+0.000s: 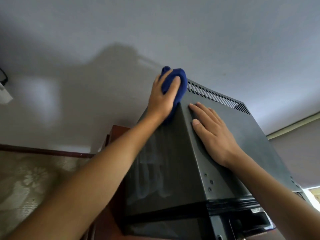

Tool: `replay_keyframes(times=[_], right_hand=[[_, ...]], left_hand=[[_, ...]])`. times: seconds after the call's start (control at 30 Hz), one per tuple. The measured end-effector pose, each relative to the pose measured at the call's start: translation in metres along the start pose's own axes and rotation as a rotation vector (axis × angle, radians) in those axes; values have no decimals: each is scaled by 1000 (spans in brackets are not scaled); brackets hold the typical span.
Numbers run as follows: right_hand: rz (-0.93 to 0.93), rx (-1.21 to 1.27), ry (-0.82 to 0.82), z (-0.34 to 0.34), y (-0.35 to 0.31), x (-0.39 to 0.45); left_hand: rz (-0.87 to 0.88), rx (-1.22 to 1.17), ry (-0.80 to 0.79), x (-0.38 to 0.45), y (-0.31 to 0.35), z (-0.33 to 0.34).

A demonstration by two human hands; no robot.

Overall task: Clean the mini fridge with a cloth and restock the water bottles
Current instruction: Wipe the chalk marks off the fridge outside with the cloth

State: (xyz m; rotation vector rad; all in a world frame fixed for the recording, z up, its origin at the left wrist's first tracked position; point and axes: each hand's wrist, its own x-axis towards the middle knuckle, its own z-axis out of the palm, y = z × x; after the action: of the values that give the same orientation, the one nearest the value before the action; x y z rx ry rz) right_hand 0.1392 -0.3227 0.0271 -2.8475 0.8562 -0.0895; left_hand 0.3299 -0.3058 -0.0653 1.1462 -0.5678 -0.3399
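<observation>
We see the mini fridge (173, 170), dark grey, standing against a pale wall (86, 49). Our left hand (163, 97) grips a bunched blue cloth (180, 84), fingers (174, 82) curled round it, pressing it against the fridge's upper back corner, just beside the row of vent slots (213, 96). Our right hand (213, 134) lies flat on the fridge's side panel, fingers straight, holding nothing. A wooden cabinet (117, 130) shows behind the fridge.
</observation>
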Motion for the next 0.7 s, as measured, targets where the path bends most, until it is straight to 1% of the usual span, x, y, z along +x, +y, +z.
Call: replay_keyframes(times=[0.07, 0.13, 0.23, 0.37, 0.43, 0.5, 0.57, 0.7], right_hand=[[9, -14, -23, -3, -3, -1], [12, -17, -34, -4, -3, -2], [14, -19, -39, -5, -2, 0], [50, -9, -58, -2, 0, 3], [52, -22, -62, -2, -2, 3], [56, -24, -68, -2, -3, 3], [56, 0, -55, -2, -4, 3], [69, 35, -8, -3, -12, 3]], left_hand=[[-16, 14, -30, 25, -13, 4], [-38, 33, -29, 32, -24, 6], [-28, 38, -25, 9, -13, 3], [9, -8, -19, -73, 12, -10], [-16, -7, -18, -125, 19, -16], [-37, -6, -41, -175, 21, -19], [-18, -45, -70, -216, 23, -20], [1, -109, -116, -253, 27, -28]])
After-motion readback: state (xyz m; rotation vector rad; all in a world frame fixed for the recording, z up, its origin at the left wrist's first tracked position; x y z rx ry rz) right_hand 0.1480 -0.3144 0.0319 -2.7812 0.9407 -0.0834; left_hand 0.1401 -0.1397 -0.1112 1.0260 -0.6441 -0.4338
